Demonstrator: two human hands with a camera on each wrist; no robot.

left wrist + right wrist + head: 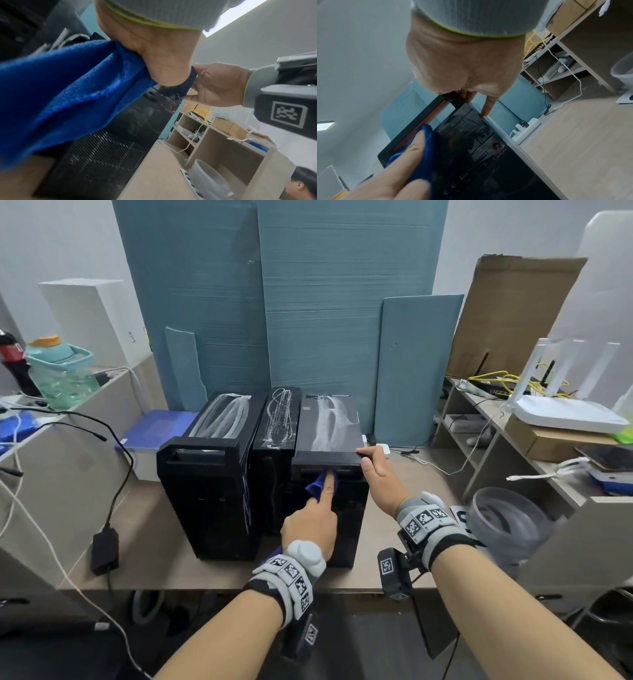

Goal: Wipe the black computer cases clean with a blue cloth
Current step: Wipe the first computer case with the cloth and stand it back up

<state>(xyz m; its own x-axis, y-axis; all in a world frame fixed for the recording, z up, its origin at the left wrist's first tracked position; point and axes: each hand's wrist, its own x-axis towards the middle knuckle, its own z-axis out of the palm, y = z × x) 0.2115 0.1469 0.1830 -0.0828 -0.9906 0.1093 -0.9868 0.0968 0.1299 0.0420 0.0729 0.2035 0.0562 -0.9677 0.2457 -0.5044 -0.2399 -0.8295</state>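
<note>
Three black computer cases stand side by side on the desk: a left case (205,491), a middle case (277,433) and a right case (325,426), their tops streaked with dust. My left hand (325,491) holds a blue cloth (315,486), and its straight index finger presses the cloth into the recess under the right case's top front lip. In the left wrist view the cloth (68,94) hangs bunched from that hand's curled fingers. My right hand (371,470) grips the top front right corner of the right case (471,155), thumb on the top edge.
A grey bucket (507,522) stands at the right front of the desk. To the right is a shelf unit with a white router (565,412) and cables. A power brick (104,549) with cords lies at left. Blue panels (308,320) lean behind the cases; a white power strip (383,450) lies behind my right hand.
</note>
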